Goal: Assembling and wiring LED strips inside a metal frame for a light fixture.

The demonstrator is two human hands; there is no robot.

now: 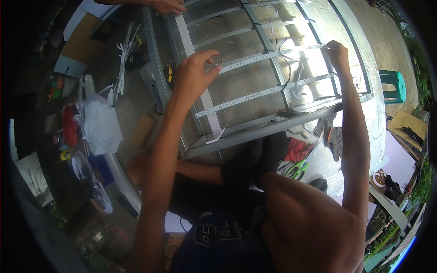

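Note:
My right hand point(337, 58) pinches at the right end of a white LED strip point(255, 58) dotted with round lenses. The strip lies across a grey metal frame point(259, 34). By the strip's left end is my left hand point(196, 70), its thumb and fingers apart and curved, with nothing held between them. Nearer to me, a second LED strip point(261, 94) crosses the same frame, roughly parallel to the first. Both run from a flat white bar point(210, 107) on the left over dark metal crossbars. Thin wires point(299, 75) hang loose between the strips.
Another person's hand point(169, 5) rests on the white bar's far end. Green-handled scissors point(297, 171) and a red cloth point(298, 149) lie beside my legs. A white plastic bag point(102, 123) is on the left, a teal stool point(393, 86) on the right.

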